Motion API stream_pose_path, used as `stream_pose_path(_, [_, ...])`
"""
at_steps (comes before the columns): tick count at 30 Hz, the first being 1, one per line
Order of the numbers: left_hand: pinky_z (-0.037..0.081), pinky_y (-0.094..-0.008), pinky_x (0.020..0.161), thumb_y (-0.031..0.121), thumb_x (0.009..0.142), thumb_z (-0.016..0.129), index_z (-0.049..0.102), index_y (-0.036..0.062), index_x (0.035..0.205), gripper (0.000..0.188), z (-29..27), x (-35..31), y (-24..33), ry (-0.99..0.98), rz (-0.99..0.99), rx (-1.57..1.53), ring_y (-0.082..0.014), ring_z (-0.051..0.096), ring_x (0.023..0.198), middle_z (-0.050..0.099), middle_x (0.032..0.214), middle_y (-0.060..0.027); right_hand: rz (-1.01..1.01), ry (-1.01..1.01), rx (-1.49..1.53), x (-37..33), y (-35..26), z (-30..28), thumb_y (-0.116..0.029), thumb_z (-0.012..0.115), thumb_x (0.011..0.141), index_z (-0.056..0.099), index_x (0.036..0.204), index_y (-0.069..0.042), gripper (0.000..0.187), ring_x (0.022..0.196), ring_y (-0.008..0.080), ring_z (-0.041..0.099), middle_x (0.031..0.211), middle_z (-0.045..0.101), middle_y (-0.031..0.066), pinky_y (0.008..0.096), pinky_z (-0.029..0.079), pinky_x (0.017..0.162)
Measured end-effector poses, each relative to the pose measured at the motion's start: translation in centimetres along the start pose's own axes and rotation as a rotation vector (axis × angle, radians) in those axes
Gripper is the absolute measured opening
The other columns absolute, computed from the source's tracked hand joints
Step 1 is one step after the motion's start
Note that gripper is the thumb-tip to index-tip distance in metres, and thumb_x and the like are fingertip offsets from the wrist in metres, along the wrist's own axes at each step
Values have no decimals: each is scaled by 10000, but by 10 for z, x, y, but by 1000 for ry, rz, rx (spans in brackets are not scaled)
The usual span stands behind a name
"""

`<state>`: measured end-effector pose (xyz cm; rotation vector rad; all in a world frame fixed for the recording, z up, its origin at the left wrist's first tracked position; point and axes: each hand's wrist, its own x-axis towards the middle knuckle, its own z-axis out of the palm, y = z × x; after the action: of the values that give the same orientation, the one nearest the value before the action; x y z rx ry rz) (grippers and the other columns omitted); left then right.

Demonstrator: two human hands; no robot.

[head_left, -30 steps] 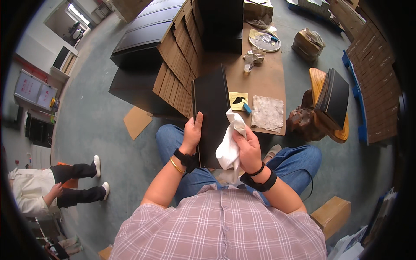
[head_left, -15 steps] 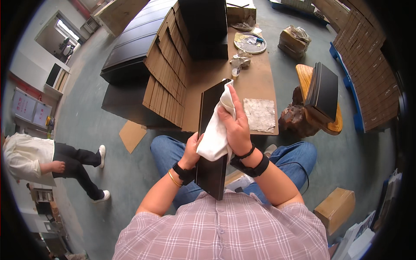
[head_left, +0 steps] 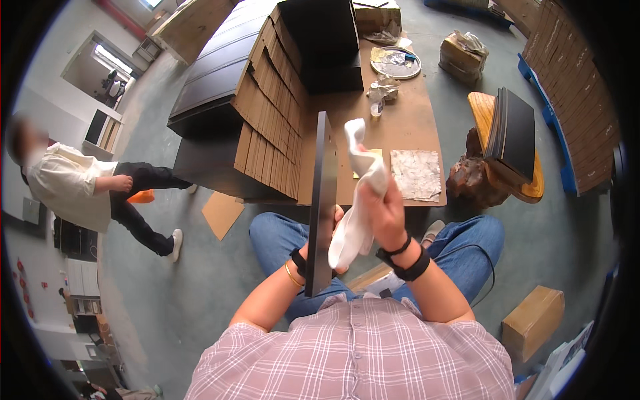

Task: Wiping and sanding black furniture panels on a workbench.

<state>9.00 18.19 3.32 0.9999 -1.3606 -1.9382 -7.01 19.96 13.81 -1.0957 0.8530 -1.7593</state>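
Note:
A flat black panel (head_left: 322, 207) stands upright in front of me, seen nearly edge-on. My left hand (head_left: 338, 215) grips it near its lower half. Most of that hand is behind the panel, with fingertips showing at its right side. To the right of the panel, my right hand (head_left: 387, 212) is closed on a white cloth (head_left: 360, 193), which hangs loosely in folds. The cloth's upper end sticks up past the fingers. A gap shows between the cloth's upper part and the panel; lower down I cannot tell whether they touch.
Stacked black panels with brown edges (head_left: 267, 140) fill the left of the low brown table (head_left: 417, 113). On its right lie a stained pale sheet (head_left: 415, 175), a small bottle (head_left: 377, 107) and a round tray (head_left: 396, 75). More panels (head_left: 515, 137) lean on a wooden stool (head_left: 483, 110). A person (head_left: 73, 177) is at the left.
My right hand has drawn the cloth off the panel's face. The panel has turned more edge-on and hides most of my left hand. The person at the left has moved in the picture.

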Motion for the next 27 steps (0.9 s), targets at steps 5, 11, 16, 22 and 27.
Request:
stream_pose_path(5, [408, -239, 654, 435, 935, 481, 405, 82, 943, 361, 20, -9, 42, -730, -122, -906, -89, 514, 730, 461, 800, 22, -576, -632, -480, -51, 1, 61, -91, 657, 712, 502, 1299, -153, 610, 1358, 269, 321, 1406, 430, 63, 441, 199, 1139])
stream_pose_path(11, [415, -306, 616, 628, 846, 439, 420, 26, 947, 611, 26, -26, 48, 434, -155, -714, -184, 454, 541, 465, 635, -62, -428, -435, -594, 15, 4, 60, -46, 632, 758, 485, 1294, -143, 564, 1353, 277, 321, 1388, 446, 71, 467, 204, 1121])
stream_pose_path(16, [399, -284, 470, 470, 914, 422, 413, 10, 924, 460, 13, -35, 61, -433, -224, -924, -183, 476, 475, 444, 598, -60, 150, 15, -457, 69, 88, -21, -169, 479, 962, 530, 1185, -49, 258, 830, 240, 621, 926, 646, 145, 328, 480, 744])
stream_pose_path(22, [417, -290, 475, 383, 932, 437, 410, 17, 918, 368, 16, -18, 58, -645, -166, -1035, -191, 489, 490, 454, 618, -78, 480, 97, 435, 13, 131, -72, -290, 467, 960, 540, 1081, -47, 281, 823, 190, 613, 914, 611, 52, 314, 508, 722])
stream_pose_path(27, [450, -287, 498, 381, 961, 411, 478, 3, 1032, 389, 19, -17, 54, -412, -184, -811, -154, 488, 503, 535, 713, -80, 646, 212, 351, 32, 66, -20, -297, 559, 937, 527, 1102, -69, 284, 881, 107, 567, 937, 590, 5, 257, 480, 722])
